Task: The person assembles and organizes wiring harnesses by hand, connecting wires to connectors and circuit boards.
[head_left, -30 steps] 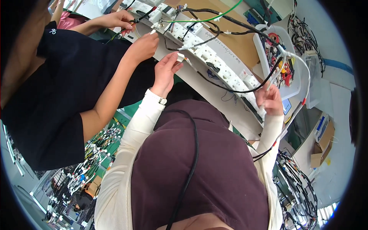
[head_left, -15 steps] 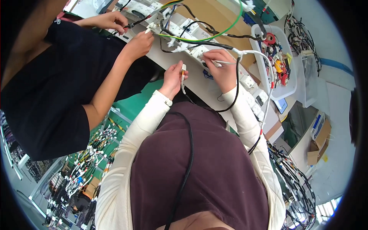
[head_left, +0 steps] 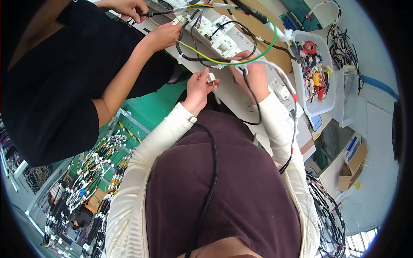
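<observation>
My left hand (head_left: pixel 198 92) pinches a small white plug connector (head_left: pixel 211 78) between thumb and fingers, with short coloured wires and a pale sleeve hanging below it. To its right, my right hand (head_left: pixel 254 80) is curled at a row of white fixture blocks (head_left: pixel 224 44) on the bench. A wiring harness with a black cable (head_left: pixel 252 92) and a green-yellow wire (head_left: pixel 272 41) crosses in front of this hand. Its fingertips are partly covered, and what they grip cannot be made out. The harness's white sleeved branch (head_left: pixel 282 74) runs past my right forearm.
A co-worker's hands (head_left: pixel 162 38) hold part of the harness at the left. A clear bin (head_left: pixel 304 102) of tape rolls and small connectors stands at right, beside a phone-like blue device (head_left: pixel 315 122). Cable bundles (head_left: pixel 97 167) hang at lower left.
The harness junction has shifted left and now lies across my right hand, hiding the pale strand seen in its fingers before. My left hand still holds the connector. The view has shifted slightly.
</observation>
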Tool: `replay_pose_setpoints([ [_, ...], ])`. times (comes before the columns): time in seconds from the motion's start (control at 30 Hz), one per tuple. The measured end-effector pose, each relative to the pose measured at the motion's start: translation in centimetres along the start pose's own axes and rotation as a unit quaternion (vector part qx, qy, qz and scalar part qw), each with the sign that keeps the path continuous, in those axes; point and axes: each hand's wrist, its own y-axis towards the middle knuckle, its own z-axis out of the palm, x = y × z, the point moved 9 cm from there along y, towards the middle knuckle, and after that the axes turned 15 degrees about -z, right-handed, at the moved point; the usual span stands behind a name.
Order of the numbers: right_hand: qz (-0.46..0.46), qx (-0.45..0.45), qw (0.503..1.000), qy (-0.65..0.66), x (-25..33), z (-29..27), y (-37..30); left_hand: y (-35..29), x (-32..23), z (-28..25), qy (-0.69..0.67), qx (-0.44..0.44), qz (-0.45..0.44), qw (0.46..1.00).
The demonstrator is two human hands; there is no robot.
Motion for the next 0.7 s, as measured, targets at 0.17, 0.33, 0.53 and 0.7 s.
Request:
replay_pose_setpoints([
  [0.17, 0.203, 0.033, 0.974, 0.100, -3.6, 0.1, 0.4, -0.6, -1.3, 3.8, -0.082, 0.126, -0.094, 0.984],
  [0.33, 0.092, -0.014, 0.994, -0.056, -2.9, -2.1, 1.0, 0.6, -2.5, 5.1, -0.134, 0.172, -0.112, 0.969],
  [0.53, 0.217, -0.017, 0.965, 0.144, 2.6, -0.7, -2.5, 1.3, -2.9, 6.6, -0.218, 0.283, -0.080, 0.931],
  [0.7, 0.276, 0.008, 0.944, 0.182, 1.0, 2.0, -1.0, -1.3, -4.8, 8.7, -0.155, 0.278, -0.066, 0.946],
])
